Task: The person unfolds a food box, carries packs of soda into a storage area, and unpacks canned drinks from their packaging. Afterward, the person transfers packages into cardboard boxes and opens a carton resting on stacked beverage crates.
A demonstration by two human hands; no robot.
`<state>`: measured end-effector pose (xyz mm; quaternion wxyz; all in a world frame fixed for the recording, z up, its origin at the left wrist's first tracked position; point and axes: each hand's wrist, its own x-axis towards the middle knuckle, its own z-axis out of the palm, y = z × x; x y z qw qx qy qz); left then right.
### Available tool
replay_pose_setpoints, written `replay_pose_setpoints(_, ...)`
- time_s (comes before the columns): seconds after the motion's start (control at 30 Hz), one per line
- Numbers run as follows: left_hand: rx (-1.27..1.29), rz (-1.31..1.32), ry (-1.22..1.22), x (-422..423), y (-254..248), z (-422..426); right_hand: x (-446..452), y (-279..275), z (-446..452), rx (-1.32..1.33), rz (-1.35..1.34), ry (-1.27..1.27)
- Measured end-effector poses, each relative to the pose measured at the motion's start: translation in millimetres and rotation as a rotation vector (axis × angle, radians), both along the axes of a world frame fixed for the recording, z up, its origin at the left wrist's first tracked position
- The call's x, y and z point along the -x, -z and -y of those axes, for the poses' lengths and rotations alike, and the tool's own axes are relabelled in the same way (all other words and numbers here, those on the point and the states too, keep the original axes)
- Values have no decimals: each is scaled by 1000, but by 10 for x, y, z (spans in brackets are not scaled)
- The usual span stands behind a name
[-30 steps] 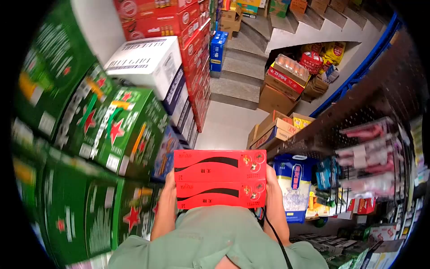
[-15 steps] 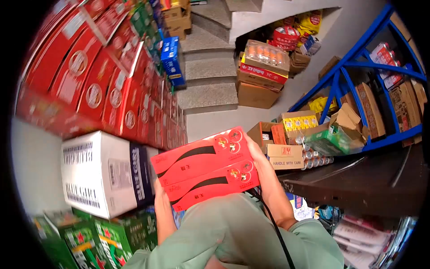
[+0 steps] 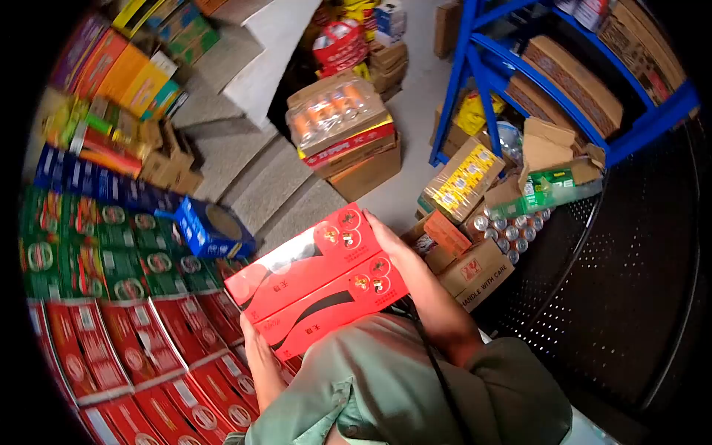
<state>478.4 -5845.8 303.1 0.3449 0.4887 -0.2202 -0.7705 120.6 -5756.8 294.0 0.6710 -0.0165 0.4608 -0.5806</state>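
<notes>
Two matching red boxes, each printed with a black curved band and small round pictures, lie side by side against the front of my body. At their lower left end, my left hand presses in from the side. My right hand grips the opposite end, its fingers partly hidden behind the upper right corner. The boxes are clamped between both hands. A thin black cord hangs down beside my right forearm.
Stacked red cartons and green cartons fill the left. A blue box stands by stone steps. Ahead are stacked boxes with wrapped bottles. On the right are open cartons, cans and a blue rack.
My view has swung to the right, bringing the rack closer to the middle and more of the left stacks into sight. Both hands still hold the red boxes.
</notes>
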Motion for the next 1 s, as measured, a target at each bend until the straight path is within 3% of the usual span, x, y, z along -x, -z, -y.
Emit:
replay_pose_setpoints(0.1,-35,-36,200,480,-37,591,258,-140,-36,-6,70,177)
replay_pose_setpoints(0.2,-62,-36,426,1182,-101,1053,457,-289,-292,31,143,509)
replay_pose_setpoints(0.33,-85,-20,674,2231,-109,1512,817,123,-649,25,142,788)
replay_pose_setpoints(0.43,-101,-7,872,3065,-36,1724,873,-18,-872,-8,136,1058)
replay_pose_setpoints(0.47,-111,-22,950,3361,-7,1764,943,330,-944,-75,141,1107)
replay_pose_setpoints(0.57,-133,-3,1157,4215,136,1883,941,240,-1046,-72,111,1345)
replay_pose_setpoints(0.63,-151,58,1303,4814,258,1933,955,532,-1038,-55,236,1400)
replay_pose_setpoints(0.7,-164,115,1449,5462,405,1933,1030,738,-959,-125,179,1595)
replay_pose_setpoints(0.77,-174,166,1576,5978,551,1907,929,949,-817,-192,228,1604)
replay_pose_setpoints(0.83,-171,194,1687,6475,676,1812,998,925,-648,238,225,1734)
replay_pose_setpoints(1.0,-120,212,1890,7511,1000,1405,1121,1589,-191,237,215,1936)
